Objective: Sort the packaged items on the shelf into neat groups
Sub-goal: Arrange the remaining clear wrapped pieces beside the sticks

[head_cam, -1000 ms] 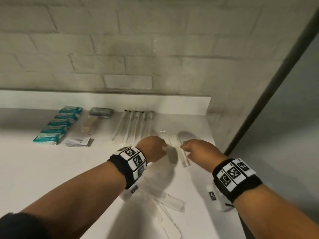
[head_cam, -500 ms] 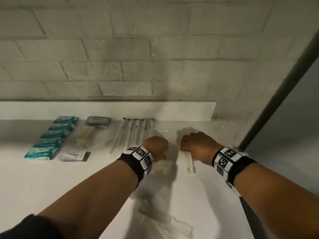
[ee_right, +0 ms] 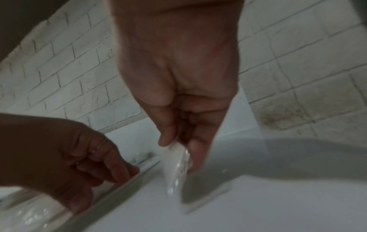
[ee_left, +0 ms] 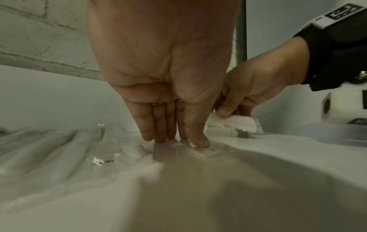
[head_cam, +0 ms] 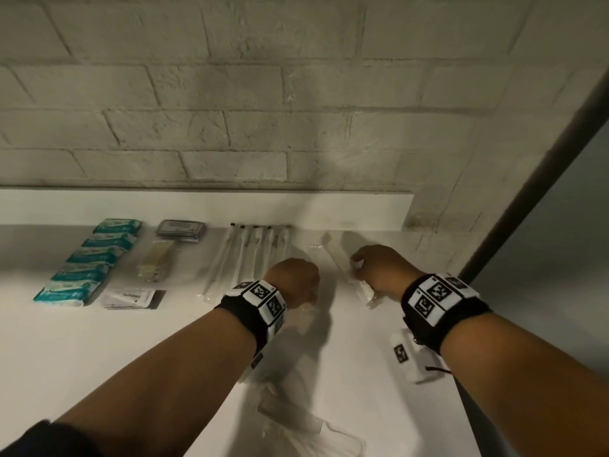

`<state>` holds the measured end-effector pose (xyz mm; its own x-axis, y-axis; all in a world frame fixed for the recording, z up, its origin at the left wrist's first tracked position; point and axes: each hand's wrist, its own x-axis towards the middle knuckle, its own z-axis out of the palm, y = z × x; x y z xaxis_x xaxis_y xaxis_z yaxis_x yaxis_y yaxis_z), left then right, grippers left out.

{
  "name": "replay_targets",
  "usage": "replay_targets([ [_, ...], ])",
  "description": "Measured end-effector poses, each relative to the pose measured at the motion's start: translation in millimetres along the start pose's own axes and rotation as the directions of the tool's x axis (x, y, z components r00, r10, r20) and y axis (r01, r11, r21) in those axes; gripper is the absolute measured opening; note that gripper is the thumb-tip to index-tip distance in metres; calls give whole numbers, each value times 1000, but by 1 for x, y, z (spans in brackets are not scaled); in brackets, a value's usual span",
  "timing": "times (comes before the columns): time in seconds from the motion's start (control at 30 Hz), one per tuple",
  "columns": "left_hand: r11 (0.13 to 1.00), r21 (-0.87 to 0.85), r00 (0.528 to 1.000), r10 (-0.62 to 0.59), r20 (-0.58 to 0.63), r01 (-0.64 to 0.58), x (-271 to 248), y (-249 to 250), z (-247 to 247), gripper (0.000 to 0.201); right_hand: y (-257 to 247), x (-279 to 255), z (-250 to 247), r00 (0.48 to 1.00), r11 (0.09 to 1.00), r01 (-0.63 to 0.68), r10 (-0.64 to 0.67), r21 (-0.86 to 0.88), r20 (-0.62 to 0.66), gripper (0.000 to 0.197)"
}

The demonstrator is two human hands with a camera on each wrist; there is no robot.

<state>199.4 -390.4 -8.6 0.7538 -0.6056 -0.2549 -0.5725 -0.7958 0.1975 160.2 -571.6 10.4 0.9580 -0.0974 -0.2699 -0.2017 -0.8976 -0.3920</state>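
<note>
The right hand [head_cam: 379, 268] pinches a light, slippery packet [head_cam: 361, 290] at its 12 o'clock end; the left hand's [head_cam: 293, 282] straight fingers [ee_left: 158, 125] press crinkly wrap [ee_left: 198, 147].

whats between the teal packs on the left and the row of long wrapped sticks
In the head view, a column of three: a dark flat tin at the back, a tan packet in the middle, white sachets in front.

Right hand [head_cam: 379, 268] moved back toward white shelf's [head_cam: 99, 341] rear, lifted near end of white item in clear plastic wrapper [head_cam: 361, 290]; left hand [head_cam: 293, 282] apparently pressed fingertips down.
</note>
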Motion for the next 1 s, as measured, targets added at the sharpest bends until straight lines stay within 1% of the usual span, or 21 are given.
replay_targets([
  [0.03,1000,-2,1000,-2,-6,2,0,0,0,25,0,1,4,1000,999,-20,19,30,7,49],
  [0.07,1000,-6,1000,-3,-10,3,-1,0,1,23,0,1,7,1000,1000,-18,18,-5,3,54],
  [0.13,999,-31,1000,-15,-21,15,-2,0,2,19,1,-2,7,999,978,46,-45,-205,11,55],
  [0.17,999,-45,999,-22,-26,21,-2,0,3,17,2,-3,6,995,953,96,-84,-287,52,57],
  [0.23,998,-62,999,-31,-25,29,-2,1,4,17,1,-6,5,977,920,183,-133,-346,164,63],
  [0.3,997,-70,999,-34,-19,32,-2,2,5,16,-2,-7,5,976,920,180,-121,-348,183,64],
  [0.37,996,-86,999,-37,-19,35,-1,2,6,15,-6,-2,12,984,925,136,-83,-355,160,64],
  [0.5,997,-78,1000,-28,-6,27,0,1,5,8,-18,3,26,994,918,72,-36,-389,99,49],
  [0.57,999,-46,1000,-9,2,9,0,1,5,10,-20,3,29,996,913,58,-27,-403,82,46],
  [0.63,999,-34,1000,-6,5,6,1,1,5,12,-20,3,29,994,893,70,-22,-444,111,48],
  [0.7,999,-37,1000,-8,4,8,2,0,6,9,-17,3,27,986,861,120,-46,-495,159,54],
  [0.77,999,-40,1000,-10,12,11,2,1,6,7,-12,2,28,983,838,155,-76,-523,170,58],
  [0.87,1000,-29,1000,-11,7,11,3,1,5,7,-11,-2,32,986,858,148,-90,-492,139,58],
  [0.93,1000,-12,1000,-4,3,4,2,1,4,10,-11,-6,30,989,885,131,-83,-446,125,62],
  [1.0,1000,14,1000,11,10,-11,1,3,2,15,-12,-17,26,995,931,98,-86,-352,50,65],
])
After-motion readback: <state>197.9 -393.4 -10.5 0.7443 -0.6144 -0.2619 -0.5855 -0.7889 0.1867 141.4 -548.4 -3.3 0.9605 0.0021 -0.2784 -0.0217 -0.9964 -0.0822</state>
